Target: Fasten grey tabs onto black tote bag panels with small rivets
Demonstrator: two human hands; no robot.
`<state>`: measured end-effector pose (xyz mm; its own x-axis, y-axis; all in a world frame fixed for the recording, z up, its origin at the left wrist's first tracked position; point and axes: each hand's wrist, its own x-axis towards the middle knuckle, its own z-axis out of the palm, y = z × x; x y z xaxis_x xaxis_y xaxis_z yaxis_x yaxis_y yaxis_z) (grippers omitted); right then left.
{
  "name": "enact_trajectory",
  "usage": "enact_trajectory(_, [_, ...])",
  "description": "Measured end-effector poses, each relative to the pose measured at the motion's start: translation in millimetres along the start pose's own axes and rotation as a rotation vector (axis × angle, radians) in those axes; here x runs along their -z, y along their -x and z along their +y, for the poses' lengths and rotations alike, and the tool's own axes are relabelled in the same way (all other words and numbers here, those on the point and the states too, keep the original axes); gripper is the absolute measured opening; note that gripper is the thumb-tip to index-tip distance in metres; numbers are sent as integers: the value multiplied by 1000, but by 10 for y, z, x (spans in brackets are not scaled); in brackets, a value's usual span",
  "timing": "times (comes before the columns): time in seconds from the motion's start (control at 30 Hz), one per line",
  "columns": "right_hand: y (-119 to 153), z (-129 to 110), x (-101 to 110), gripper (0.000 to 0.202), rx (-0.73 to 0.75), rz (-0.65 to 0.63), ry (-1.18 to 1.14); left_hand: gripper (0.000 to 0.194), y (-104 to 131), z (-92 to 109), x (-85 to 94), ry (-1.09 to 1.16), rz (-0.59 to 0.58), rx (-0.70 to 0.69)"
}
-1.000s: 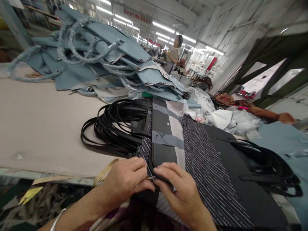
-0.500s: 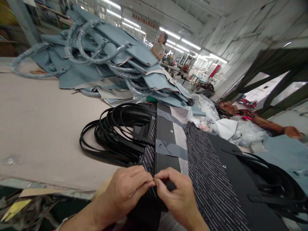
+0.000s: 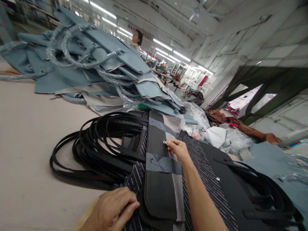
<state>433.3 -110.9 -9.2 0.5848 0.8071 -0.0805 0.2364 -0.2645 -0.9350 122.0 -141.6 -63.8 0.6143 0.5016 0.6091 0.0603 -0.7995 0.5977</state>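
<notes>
A stack of black bag panels (image 3: 160,189) with striped, printed fabric and grey straps lies in front of me. My right hand (image 3: 178,149) reaches over the top panel. Its fingertips are pinched together right beside a small silvery snap (image 3: 165,142), and whatever is between them is too small to make out. Down by the near left edge of the stack, my left hand (image 3: 117,207) has its fingers curled closed; what they hold, if anything, is hidden. Black looped handles (image 3: 96,150) spread out left of the stack.
Blue-grey bags (image 3: 96,61) with plastic-wrapped handles are heaped at the back of the table (image 3: 29,134). Another black bag panel (image 3: 223,179) with handles lies to the right. Behind it are clear plastic bags (image 3: 197,117) and brown material (image 3: 258,133). A person (image 3: 136,38) is beyond the heap.
My hands, which met at the near edge of the stack, have parted. The right went forward to the snap; the left moved left and down. My view has shifted right.
</notes>
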Motion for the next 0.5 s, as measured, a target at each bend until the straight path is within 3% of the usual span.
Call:
enact_trajectory(0.17, [-138,35,-90,35,-36,-47,95,16,18,-27,-25,3,37,-44])
enact_trajectory(0.3, [-227,93,-110,29,-71,-68,196,16,18,-21,-20,-1,-8,-13])
enact_trajectory(0.5, [-227,151,31,42,-85,20,333,13,48,-39,-26,37,-19,14])
